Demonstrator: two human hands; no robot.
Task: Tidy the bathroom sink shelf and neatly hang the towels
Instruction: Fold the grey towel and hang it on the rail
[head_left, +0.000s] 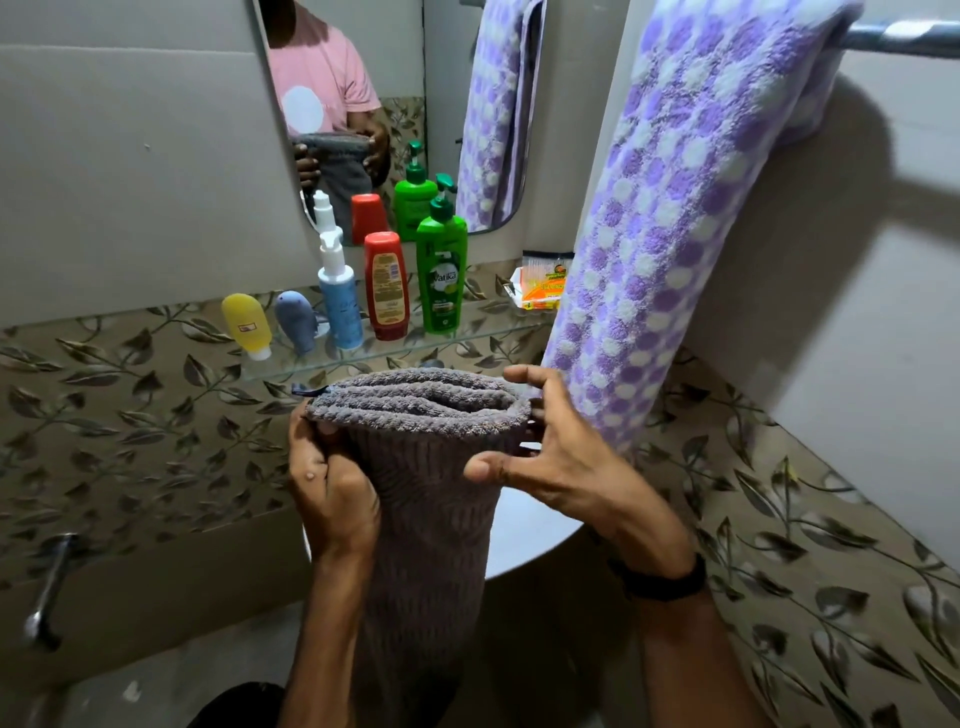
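Grey ribbed terry towel (426, 467), folded into several layers, is held upright over the white sink basin (530, 530), with the fold stack on top and the tail hanging down between the forearms. The left hand (332, 483) has its grip closed tight on the left end of the fold, fingers curled round the layers. The right hand (561, 467) has a wide grip: fingers spread at the right end, thumb flat on the front face, steadying rather than clamping.

The step in hand looks like squaring the fold before hanging.
- Keep the left pinch through all layers so none slips.
- Close the right thumb and fingers on the right end at the same height, so the top edge runs level.
- Check that the layer edges line up; the inner layers look slightly wavy.
- Lift clear of the basin so the tail stays off it.

The purple-and-white checked towel (665, 234) already hangs on the metal rail (904, 36), just right of the hands. Bare rail shows to its right, likely the free spot. Drape at the midpoint, ends even, without dragging the checked towel.

On the glass shelf (467, 343) behind, the yellow tube (245, 325), grey-blue tube (296, 322), white spray bottle (338, 301), red bottle (385, 286) and green pump bottle (442, 280) stand in a row, and the orange packet (540, 286) lies apart at the right end.
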